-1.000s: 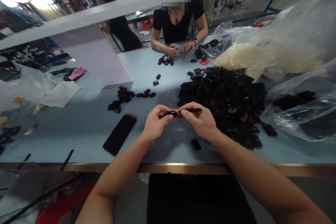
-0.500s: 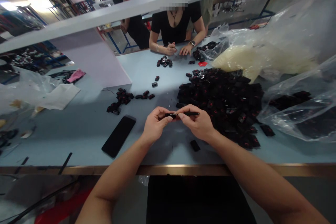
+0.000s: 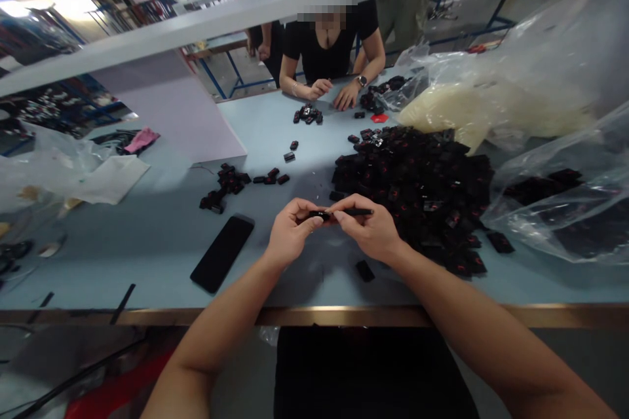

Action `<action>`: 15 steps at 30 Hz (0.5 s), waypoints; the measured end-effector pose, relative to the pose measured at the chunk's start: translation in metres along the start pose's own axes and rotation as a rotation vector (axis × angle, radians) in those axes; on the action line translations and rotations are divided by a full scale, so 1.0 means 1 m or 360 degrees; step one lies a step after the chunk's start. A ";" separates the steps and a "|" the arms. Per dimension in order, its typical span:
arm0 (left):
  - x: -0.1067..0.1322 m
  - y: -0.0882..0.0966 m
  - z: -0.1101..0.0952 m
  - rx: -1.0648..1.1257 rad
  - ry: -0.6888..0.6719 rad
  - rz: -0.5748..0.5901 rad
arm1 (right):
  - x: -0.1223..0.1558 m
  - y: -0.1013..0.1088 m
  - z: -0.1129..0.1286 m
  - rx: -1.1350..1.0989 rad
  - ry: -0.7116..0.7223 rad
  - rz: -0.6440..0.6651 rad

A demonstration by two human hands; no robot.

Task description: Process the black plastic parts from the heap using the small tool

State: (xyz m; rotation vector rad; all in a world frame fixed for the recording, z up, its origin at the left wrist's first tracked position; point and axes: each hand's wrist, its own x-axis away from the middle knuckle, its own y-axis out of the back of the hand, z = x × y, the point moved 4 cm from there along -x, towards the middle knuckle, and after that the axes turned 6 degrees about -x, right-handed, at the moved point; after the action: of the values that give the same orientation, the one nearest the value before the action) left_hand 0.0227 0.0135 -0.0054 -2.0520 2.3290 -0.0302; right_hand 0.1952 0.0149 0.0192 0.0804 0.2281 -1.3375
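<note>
Between thumb and fingers, my left hand [image 3: 289, 230] grips a small black plastic piece [image 3: 320, 215] over the middle of the table. My right hand [image 3: 369, 226] is closed on a thin black pen-like tool [image 3: 361, 212], its inner end close to the piece. Whether the tip touches the piece is hidden by my fingers. Just right of my right hand spreads a large heap of small black pieces [image 3: 417, 170] with red marks. One loose black piece [image 3: 365, 270] lies below that hand. Left of my left forearm rests a black phone [image 3: 223, 253].
Small clusters of black pieces [image 3: 230, 179] lie at the left and near the far side. Across the blue table [image 3: 162, 222] sits a co-worker [image 3: 328, 46], hands on the tabletop. Clear plastic bags [image 3: 565, 209] fill the right side. A white shelf bar [image 3: 196, 16] crosses above.
My hands stay almost in place with the piece and the tool. Across the table, the co-worker's hand has shifted slightly, and a standing person behind has moved right.
</note>
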 end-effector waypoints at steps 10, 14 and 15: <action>0.001 -0.002 -0.004 0.0017 0.0009 -0.0009 | 0.000 -0.001 0.001 -0.0004 0.0020 0.0018; 0.001 -0.002 -0.006 -0.0002 0.0003 -0.0020 | 0.000 -0.001 0.002 0.0055 0.0077 0.0016; 0.001 -0.002 -0.006 -0.0012 -0.0004 -0.0025 | 0.000 -0.001 0.002 0.0088 0.0110 0.0014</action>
State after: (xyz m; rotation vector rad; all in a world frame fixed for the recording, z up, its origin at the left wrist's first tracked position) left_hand 0.0247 0.0117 0.0011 -2.0729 2.3150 -0.0197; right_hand 0.1946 0.0137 0.0215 0.1744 0.2489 -1.3336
